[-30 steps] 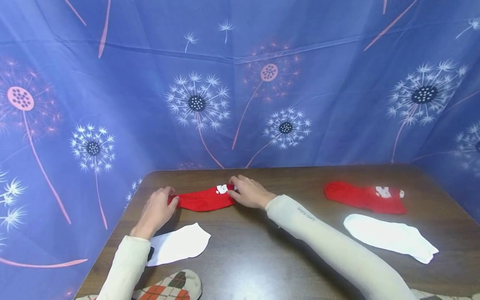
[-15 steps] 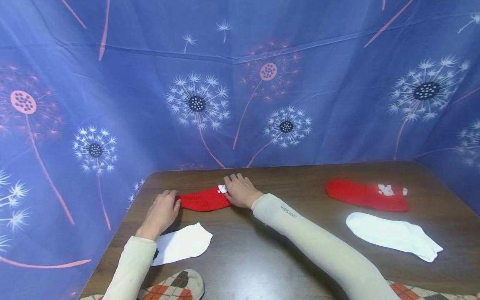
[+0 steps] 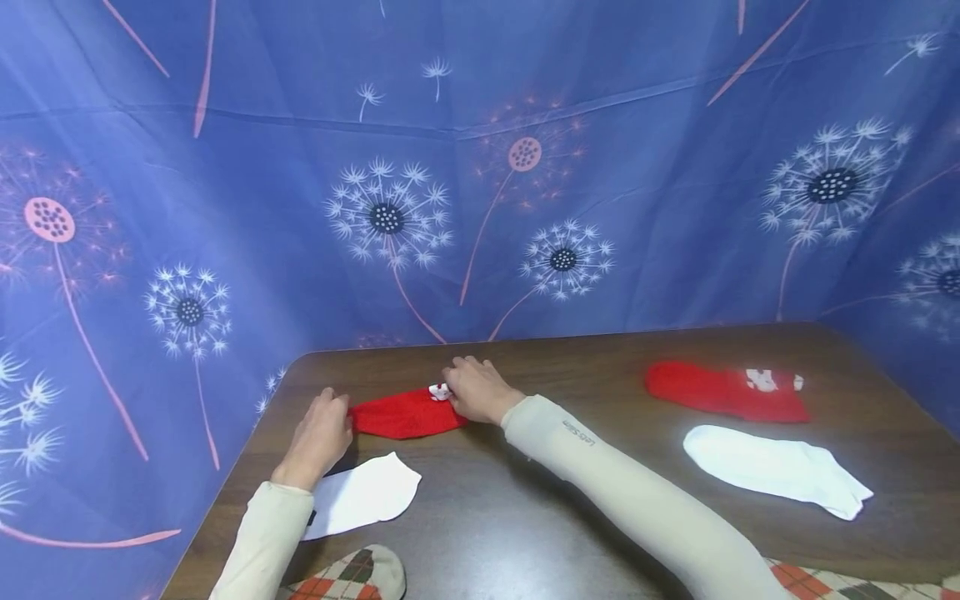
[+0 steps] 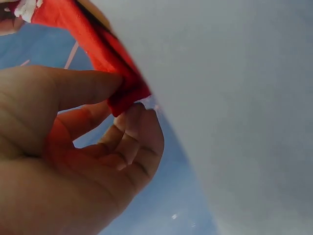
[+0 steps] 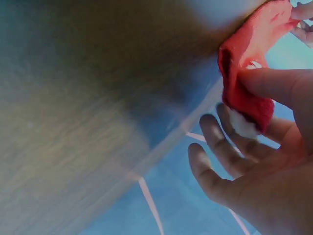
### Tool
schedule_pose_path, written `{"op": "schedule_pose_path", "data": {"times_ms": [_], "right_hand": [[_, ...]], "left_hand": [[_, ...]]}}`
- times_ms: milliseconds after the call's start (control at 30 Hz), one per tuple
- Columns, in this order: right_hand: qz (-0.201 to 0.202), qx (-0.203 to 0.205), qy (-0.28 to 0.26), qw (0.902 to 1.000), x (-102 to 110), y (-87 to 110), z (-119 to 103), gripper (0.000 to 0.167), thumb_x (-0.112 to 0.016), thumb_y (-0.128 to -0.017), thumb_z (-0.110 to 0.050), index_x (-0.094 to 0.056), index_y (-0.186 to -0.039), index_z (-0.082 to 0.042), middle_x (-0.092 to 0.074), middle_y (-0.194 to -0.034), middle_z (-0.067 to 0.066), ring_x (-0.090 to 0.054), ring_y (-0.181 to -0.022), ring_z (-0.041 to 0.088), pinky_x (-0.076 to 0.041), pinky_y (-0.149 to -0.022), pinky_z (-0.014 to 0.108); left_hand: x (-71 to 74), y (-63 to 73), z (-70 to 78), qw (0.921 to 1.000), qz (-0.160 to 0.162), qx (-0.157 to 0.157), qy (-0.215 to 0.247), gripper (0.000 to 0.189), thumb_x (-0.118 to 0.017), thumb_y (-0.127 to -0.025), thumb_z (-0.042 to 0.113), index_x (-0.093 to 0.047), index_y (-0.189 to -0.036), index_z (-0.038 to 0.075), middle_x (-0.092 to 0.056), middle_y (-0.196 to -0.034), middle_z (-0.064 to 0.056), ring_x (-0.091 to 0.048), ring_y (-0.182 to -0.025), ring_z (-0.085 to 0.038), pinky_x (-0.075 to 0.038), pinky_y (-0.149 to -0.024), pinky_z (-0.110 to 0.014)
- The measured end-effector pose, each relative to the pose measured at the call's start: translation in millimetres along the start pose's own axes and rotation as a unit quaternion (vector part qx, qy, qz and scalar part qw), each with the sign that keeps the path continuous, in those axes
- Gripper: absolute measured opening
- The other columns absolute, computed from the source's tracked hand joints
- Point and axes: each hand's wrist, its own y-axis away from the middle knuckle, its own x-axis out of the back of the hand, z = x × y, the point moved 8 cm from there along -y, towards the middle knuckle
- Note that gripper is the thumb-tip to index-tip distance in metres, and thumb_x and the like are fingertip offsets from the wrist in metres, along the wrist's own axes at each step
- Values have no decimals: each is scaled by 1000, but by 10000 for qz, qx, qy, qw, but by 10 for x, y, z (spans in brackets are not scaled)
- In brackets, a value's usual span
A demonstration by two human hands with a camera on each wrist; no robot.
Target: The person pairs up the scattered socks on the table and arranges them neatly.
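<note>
A red sock point(image 3: 408, 414) with a white patch near its right end lies between my two hands toward the back left of the table. My left hand point(image 3: 318, 437) pinches its left end; the left wrist view shows the thumb on top of the red fabric point(image 4: 124, 93) and a finger beneath. At the other end, my right hand point(image 3: 482, 390) grips the sock beside the white patch. In the right wrist view the thumb presses on the red cloth point(image 5: 249, 105), its other fingers spread below. Close in front of the left hand lies a white sock point(image 3: 367, 496), partly behind the wrist.
On the right of the brown table point(image 3: 570, 492) lie a second red sock point(image 3: 723, 392) and another white sock point(image 3: 776, 468). Argyle-patterned socks show at the front edge, one left point(image 3: 360, 575) and one right point(image 3: 817, 579). A blue dandelion-print cloth point(image 3: 465, 183) hangs behind.
My right hand has shifted left along the red sock, covering more of its right end. My left hand still holds the left end. The head view has tilted slightly.
</note>
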Motion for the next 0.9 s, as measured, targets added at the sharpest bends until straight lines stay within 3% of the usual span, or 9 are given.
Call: {"op": "schedule_pose_path", "data": {"times_ms": [167, 367, 700, 900], "right_hand": [[44, 92, -479, 9988, 24, 42, -7, 15, -71, -87, -15, -61, -96, -8, -65, -79, 4, -68, -79, 22, -50, -71, 40], [39, 33, -1246, 9922, 72, 65, 20, 16, -73, -88, -14, -61, -96, -8, -61, -73, 1, -62, -68, 17, -50, -64, 31], [262, -215, -2043, 9783, 217, 170, 131, 26, -72, -90, -15, -54, -108, -10, -58, -75, -2, -56, -68, 14, -49, -65, 28], [176, -380, -2206, 9745, 228, 233, 221, 28, -72, -91, -17, -51, -110, -12, -59, -80, -3, -58, -71, 13, -49, -68, 27]], "left_hand": [[36, 2, -14, 10000, 0, 5, 71, 7, -66, -82, -4, -65, -89, -4, -60, -84, -16, -61, -79, -37, -51, -62, -50], [79, 11, -38, 9991, -230, 222, 292, 5, -66, -85, -2, -63, -88, 1, -64, -74, -12, -61, -64, -28, -46, -52, -43], [293, 13, 149, 9991, 30, -40, 412, 11, -65, -84, -4, -70, -93, 1, -66, -75, -7, -54, -60, -20, -44, -52, -38], [276, 17, 199, 9988, -50, -5, 478, 13, -66, -85, -4, -70, -96, 1, -68, -79, -8, -55, -62, -19, -46, -55, -37]]}}
